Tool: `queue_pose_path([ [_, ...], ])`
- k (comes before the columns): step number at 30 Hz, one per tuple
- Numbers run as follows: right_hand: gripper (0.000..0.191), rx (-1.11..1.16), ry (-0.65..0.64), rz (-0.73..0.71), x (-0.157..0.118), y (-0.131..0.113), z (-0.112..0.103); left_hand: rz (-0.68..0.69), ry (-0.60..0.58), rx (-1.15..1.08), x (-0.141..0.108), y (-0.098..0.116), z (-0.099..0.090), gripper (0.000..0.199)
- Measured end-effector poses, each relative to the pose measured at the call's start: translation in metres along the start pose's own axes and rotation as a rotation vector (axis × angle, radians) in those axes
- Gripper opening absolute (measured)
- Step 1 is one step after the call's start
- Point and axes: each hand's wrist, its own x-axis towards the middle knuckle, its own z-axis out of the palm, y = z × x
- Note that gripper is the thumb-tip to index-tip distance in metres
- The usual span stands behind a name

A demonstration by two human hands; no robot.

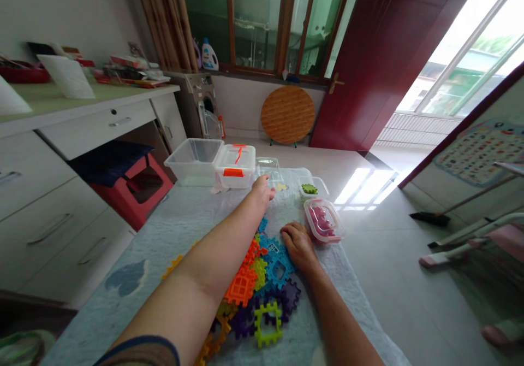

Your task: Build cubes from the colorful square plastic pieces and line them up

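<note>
While the left hand (263,190), its grip hidden from me, reaches toward the clear container (268,165), a light rim hold seems best, the right hand (301,244) resting half-spread by blue pieces (274,255).

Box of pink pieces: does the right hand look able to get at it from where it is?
Likely yes: the right hand is right beside the box, with nothing visible standing between them. Its lid looks on, though, so the pink pieces inside seem closed off.
</note>
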Motion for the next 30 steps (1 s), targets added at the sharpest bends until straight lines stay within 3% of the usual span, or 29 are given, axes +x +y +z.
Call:
queue_pose_path([
  [6, 0.024, -0.006, -0.006, -0.003, 0.000, 0.003, 0.002, -0.021, 0.123, 0.005, -0.008, 0.006, -0.005, 0.038],
  [12, 0.022, -0.019, -0.011, 0.001, 0.001, 0.005, 0.002, -0.034, 0.068, 0.158, -0.024, 0.006, -0.019, 0.024],
  [15, 0.022, -0.023, -0.013, 0.002, 0.001, 0.005, 0.002, -0.016, -0.046, 0.317, -0.040, -0.011, -0.020, 0.017],
  [19, 0.023, -0.044, -0.018, 0.010, 0.001, 0.005, 0.003, 0.044, -0.208, 0.539, -0.060, -0.051, -0.011, 0.028],
  [23, 0.023, -0.067, -0.027, -0.005, 0.002, 0.006, 0.003, 0.103, -0.265, 0.680, -0.068, -0.084, 0.000, 0.033],
  [30, 0.024, -0.100, -0.034, -0.017, 0.003, 0.007, 0.004, 0.091, -0.307, 0.713, -0.069, -0.090, 0.014, 0.029],
])
